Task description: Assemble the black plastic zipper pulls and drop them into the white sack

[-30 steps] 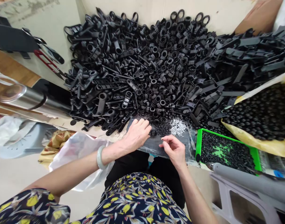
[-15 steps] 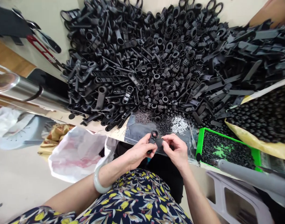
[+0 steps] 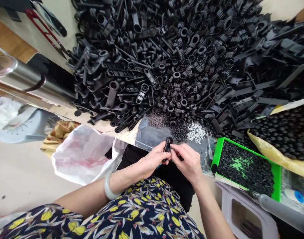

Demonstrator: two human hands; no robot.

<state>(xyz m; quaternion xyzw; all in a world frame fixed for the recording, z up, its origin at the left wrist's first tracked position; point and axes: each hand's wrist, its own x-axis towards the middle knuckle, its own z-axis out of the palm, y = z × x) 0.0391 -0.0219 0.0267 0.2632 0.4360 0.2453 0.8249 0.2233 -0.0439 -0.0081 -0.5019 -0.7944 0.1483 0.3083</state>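
Head view: left hand [image 3: 154, 160] grips black part [image 3: 168, 143], right hand [image 3: 188, 161] pinched against it (bag [image 3: 81, 156] marks blurred).

Workshop; bulk heaps of black plastic parts [image 3: 176, 66]; green tray [image 3: 246, 166]; pin pile [image 3: 196, 132]

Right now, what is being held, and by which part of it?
The left hand grips a black part by its shank, looped end sticking out. The right hand's fingertips meet its side; whether they pinch anything cannot be told.

black ring-ended part [image 3: 168, 143] between fingers [image 3: 162, 155]
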